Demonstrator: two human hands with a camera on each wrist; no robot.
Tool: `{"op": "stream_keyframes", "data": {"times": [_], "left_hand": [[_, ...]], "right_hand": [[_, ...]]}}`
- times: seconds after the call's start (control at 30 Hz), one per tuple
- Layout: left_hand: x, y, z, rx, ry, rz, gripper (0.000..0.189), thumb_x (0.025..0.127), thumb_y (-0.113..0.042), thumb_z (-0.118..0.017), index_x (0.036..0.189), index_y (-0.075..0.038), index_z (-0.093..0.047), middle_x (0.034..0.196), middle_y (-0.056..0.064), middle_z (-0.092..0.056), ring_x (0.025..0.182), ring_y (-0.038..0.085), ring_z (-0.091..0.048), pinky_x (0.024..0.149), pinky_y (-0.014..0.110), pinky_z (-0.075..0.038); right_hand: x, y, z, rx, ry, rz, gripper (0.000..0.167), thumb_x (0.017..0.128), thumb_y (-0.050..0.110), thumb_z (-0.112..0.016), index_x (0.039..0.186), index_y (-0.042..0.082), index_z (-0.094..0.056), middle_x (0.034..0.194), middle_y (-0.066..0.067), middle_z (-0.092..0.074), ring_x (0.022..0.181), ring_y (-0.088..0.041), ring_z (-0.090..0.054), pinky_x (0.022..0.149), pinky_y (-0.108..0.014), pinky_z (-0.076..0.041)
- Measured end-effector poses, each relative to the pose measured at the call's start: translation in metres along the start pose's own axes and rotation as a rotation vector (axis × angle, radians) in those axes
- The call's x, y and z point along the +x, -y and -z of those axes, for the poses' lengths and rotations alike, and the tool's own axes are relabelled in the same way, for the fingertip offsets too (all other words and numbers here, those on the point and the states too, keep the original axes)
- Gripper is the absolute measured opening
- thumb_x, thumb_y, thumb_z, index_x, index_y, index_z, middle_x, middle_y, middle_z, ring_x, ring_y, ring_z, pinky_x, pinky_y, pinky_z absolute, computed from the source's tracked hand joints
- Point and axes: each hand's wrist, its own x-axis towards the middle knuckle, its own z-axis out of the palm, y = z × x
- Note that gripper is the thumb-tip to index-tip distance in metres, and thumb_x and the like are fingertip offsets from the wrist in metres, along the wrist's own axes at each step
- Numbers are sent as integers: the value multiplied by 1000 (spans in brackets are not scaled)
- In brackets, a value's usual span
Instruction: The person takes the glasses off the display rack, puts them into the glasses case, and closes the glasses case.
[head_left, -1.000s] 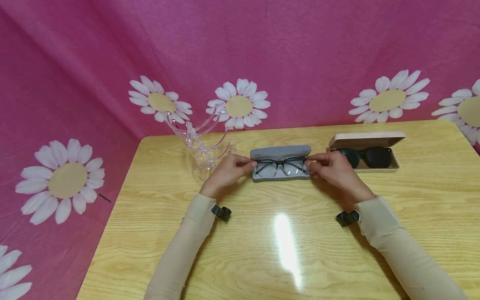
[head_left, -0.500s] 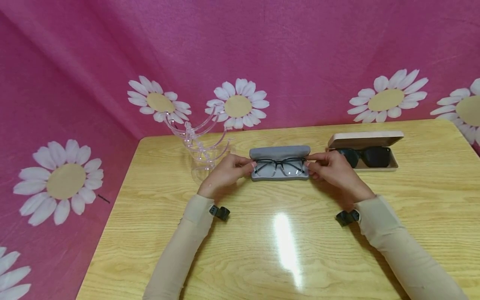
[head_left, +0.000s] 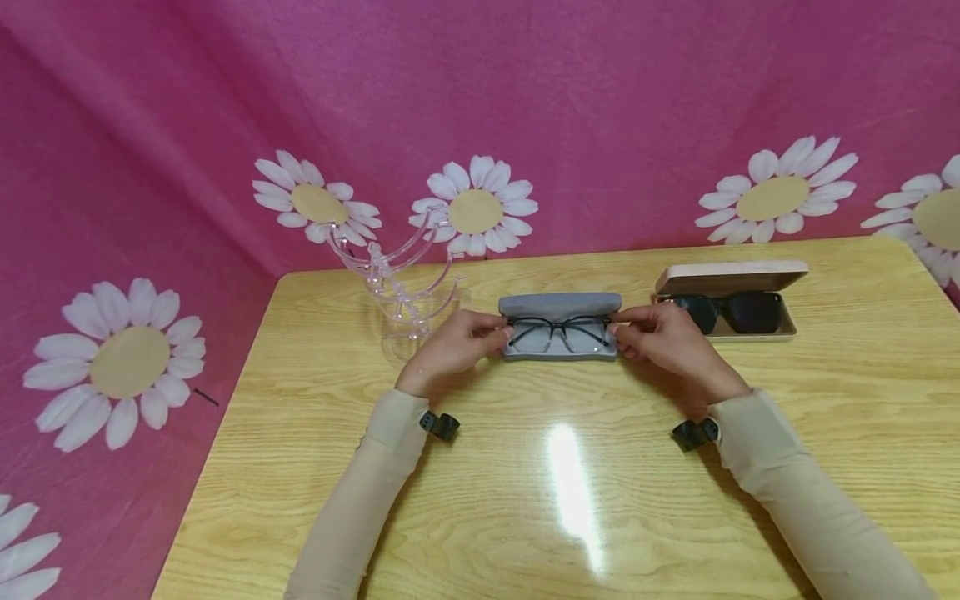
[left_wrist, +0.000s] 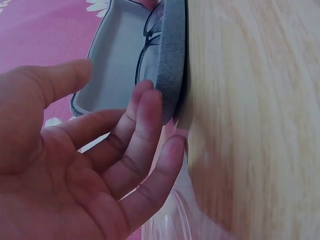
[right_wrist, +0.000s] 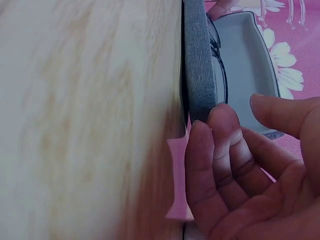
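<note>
Black-framed eyeglasses [head_left: 561, 331] with clear lenses lie in an opened grey eyeglass case [head_left: 558, 303], lid raised at the back. My left hand [head_left: 457, 346] is at the case's left end, fingertips against the end by the frame's corner. In the left wrist view its thumb [left_wrist: 75, 77] stands apart from the other fingers. Mirroring it, my right hand [head_left: 671, 342] touches the right end; the right wrist view shows loosely bent fingers [right_wrist: 225, 122] at the case wall and the thumb off to the side. The frame's outer corners are partly hidden by fingers.
A second case [head_left: 738, 271], light-coloured and opened, holds dark sunglasses [head_left: 753, 313] just right of my right hand. A clear plastic stand with curved arms [head_left: 405, 292] is close behind my left hand. A pink daisy-print cloth [head_left: 600, 125] hangs behind the wooden table [head_left: 510, 500].
Both hands stay at the ends of the grey case. The case lid has tipped very slightly; the eyeglasses remain inside, and otherwise little has moved.
</note>
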Motion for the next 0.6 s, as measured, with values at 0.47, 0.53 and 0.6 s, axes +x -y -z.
{"op": "stream_keyframes", "data": {"times": [0.47, 0.53, 0.6], "left_hand": [[-1, 0, 2, -16, 51, -2, 39, 109, -32, -55, 132, -3, -70, 108, 13, -76, 87, 15, -66, 66, 27, -52], [-2, 1, 3, -24, 61, -1, 44, 110, -33, -54, 139, -3, -66, 109, 13, -76, 92, 17, -68, 70, 29, -55], [-2, 1, 4, -25, 63, 4, 47, 110, -34, -54, 145, -4, -61, 109, 12, -76, 93, 17, -68, 71, 30, -56]], "right_hand": [[1, 0, 1, 46, 49, -28, 36, 107, 17, -60, 133, -6, -67, 97, -12, -77, 75, -5, -66, 68, -23, -60], [0, 0, 3, 40, 59, -31, 37, 107, 20, -61, 134, -5, -67, 98, -11, -76, 76, -6, -67, 69, -24, -60], [-1, 0, 4, 36, 61, -38, 38, 107, 22, -60, 134, -3, -67, 100, -11, -75, 78, -6, -66, 70, -24, -60]]}}
